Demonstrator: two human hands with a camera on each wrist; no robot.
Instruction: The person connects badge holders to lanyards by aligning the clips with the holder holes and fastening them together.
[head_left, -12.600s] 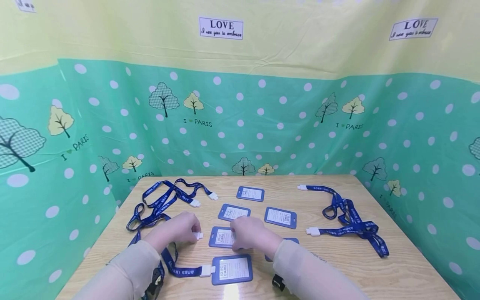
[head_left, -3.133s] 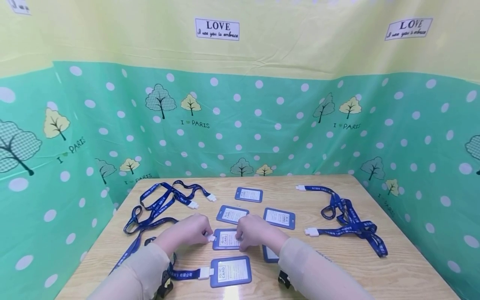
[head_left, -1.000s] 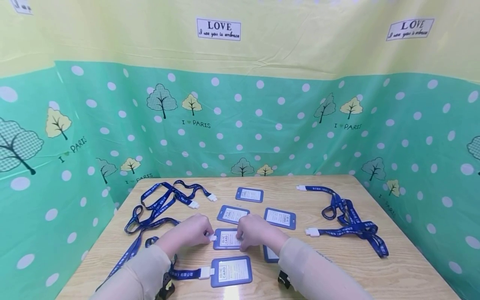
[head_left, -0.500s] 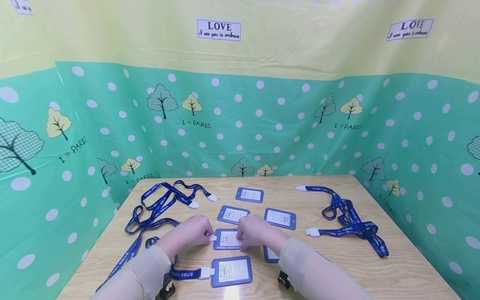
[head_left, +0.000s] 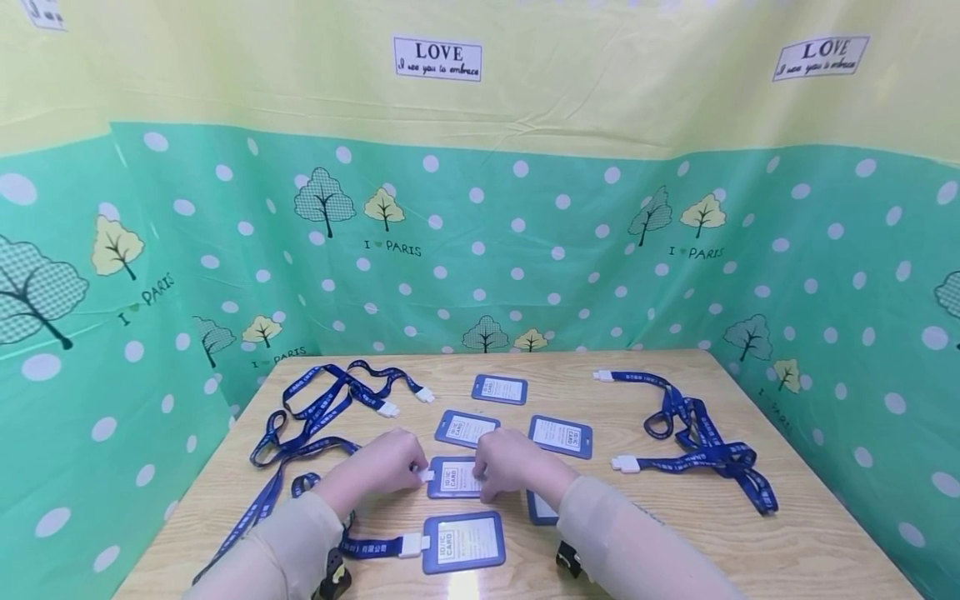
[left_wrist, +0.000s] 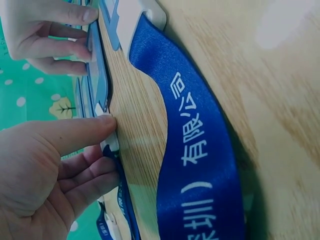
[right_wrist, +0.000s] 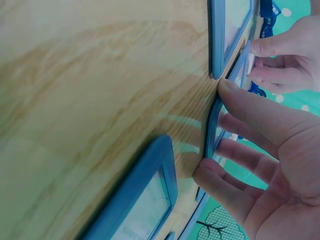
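In the head view, my left hand point(head_left: 382, 468) pinches a white plastic lanyard clip point(left_wrist: 111, 142) between thumb and fingers. The clip's tip meets the slotted left end of a blue ID card holder point(head_left: 452, 479); whether it is hooked through cannot be told. My right hand point(head_left: 512, 468) grips that holder's right end, thumb on the near edge, as the right wrist view shows. Nearer me lies another card holder point(head_left: 465, 542) with a white clip point(head_left: 411, 545) and blue lanyard point(left_wrist: 192, 130) joined at its left end. Part of the held lanyard is hidden by my left arm.
Beyond my hands lie more card holders: one point(head_left: 467, 428), one point(head_left: 561, 436), and one point(head_left: 500, 389) farthest back. Another point(head_left: 542, 507) is partly under my right forearm. Blue lanyards lie tangled at left point(head_left: 318, 408) and right point(head_left: 701, 442). A patterned curtain point(head_left: 480, 250) surrounds the table.
Compared with 12.6 seconds ago, the clip in my left hand has moved right, from apart to against the holder's slotted end. Over the last second both hands stay almost still.
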